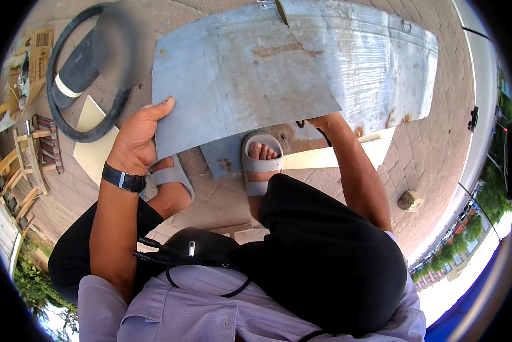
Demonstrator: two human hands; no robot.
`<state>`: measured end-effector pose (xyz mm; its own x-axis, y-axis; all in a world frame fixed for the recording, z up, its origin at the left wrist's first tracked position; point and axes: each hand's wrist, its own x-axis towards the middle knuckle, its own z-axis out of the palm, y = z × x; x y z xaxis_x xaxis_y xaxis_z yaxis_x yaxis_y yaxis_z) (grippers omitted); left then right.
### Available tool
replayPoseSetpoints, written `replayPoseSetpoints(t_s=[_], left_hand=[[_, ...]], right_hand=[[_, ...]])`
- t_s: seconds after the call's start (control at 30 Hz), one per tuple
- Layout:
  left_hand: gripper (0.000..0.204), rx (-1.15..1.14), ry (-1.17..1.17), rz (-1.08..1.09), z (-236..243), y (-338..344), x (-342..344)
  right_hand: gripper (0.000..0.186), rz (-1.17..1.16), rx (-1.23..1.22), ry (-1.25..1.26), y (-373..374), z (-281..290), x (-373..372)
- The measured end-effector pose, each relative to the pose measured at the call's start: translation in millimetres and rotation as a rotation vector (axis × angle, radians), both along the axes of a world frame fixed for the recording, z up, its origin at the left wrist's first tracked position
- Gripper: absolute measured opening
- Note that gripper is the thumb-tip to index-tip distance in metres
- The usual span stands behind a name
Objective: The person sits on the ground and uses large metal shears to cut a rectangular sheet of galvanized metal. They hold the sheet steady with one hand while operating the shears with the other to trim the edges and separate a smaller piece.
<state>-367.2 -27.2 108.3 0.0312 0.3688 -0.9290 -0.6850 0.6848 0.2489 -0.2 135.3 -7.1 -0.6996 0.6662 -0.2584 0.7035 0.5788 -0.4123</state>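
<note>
Seen from above, while a person crouches on brick paving:
Left hand [139,139]: centre left of the frame, clamped on the left edge of a metal sheet [239,74], thumb on top.
Sheet: upper centre, long axis running left to right, overlapping a second sheet [375,62] at upper right.
Right hand [318,121]: centre, under the sheet's lower right corner, mostly hidden; grip cannot be told.
Feet: grey sandals [260,165] below the sheet.
Tyre [68,114]: upper left.

Metal sheet [239,74] in left hand [135,139] grip
</note>
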Motion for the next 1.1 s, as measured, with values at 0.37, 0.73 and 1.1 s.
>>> replayPoseSetpoints(t_s=[0.37,0.73,1.1], left_hand=[[0.049,0.013,-0.026,0.004,14.8,6.8,-5.4],[0.044,0.004,-0.001,-0.014,-2.2,0.5,-11.9],[0.044,0.038,-0.095,0.047,-5.3,2.5,-20.7]], right_hand=[[0.038,-0.330,-0.493,0.300,11.3,26.5,-14.8],[0.038,-0.197,-0.322,0.081,10.5,7.6,-21.0],[0.038,0.021,-0.020,0.007,2.5,-9.7,-16.1]])
